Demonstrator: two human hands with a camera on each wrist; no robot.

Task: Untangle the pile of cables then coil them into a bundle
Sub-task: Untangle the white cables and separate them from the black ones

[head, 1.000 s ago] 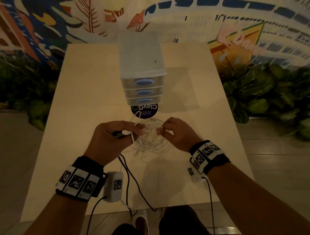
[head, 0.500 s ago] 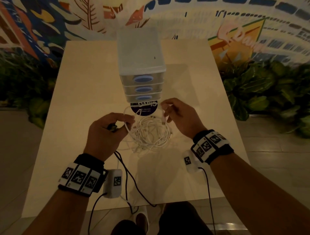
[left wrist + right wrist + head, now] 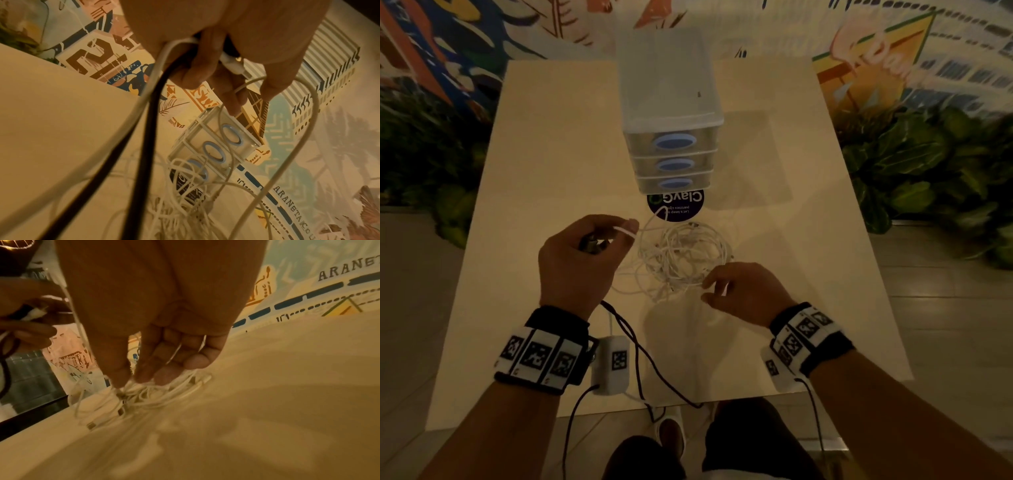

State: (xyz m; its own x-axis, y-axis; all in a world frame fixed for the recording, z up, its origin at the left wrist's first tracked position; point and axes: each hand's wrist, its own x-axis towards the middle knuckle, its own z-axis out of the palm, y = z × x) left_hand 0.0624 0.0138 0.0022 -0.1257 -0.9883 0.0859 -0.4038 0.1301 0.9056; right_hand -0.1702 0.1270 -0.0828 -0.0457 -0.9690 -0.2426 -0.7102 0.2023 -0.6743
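Note:
A tangled pile of white cables [image 3: 681,253] lies on the pale table [image 3: 551,154], in front of the drawer unit. My left hand [image 3: 619,233] is raised at the pile's left. It grips a black cable [image 3: 633,342] that trails off the near table edge, together with a white cable end. The left wrist view shows its curled fingers [image 3: 236,81] round the black cable [image 3: 144,129] and a white plug [image 3: 232,65]. My right hand [image 3: 705,291] is at the pile's near right edge. Its fingertips [image 3: 141,378] point down into the strands [image 3: 164,394]; motion blur hides whether they pinch one.
A translucent three-drawer unit [image 3: 671,102] with blue handles stands mid-table, with a round dark sticker [image 3: 678,205] at its foot. Leafy plants [image 3: 928,171] flank the table, and a painted wall is behind. Bare tabletop lies left and right of the pile.
My right hand has swung from the far right of the pile, near the sticker, down to its near right edge. My left hand keeps its grip and has shifted little.

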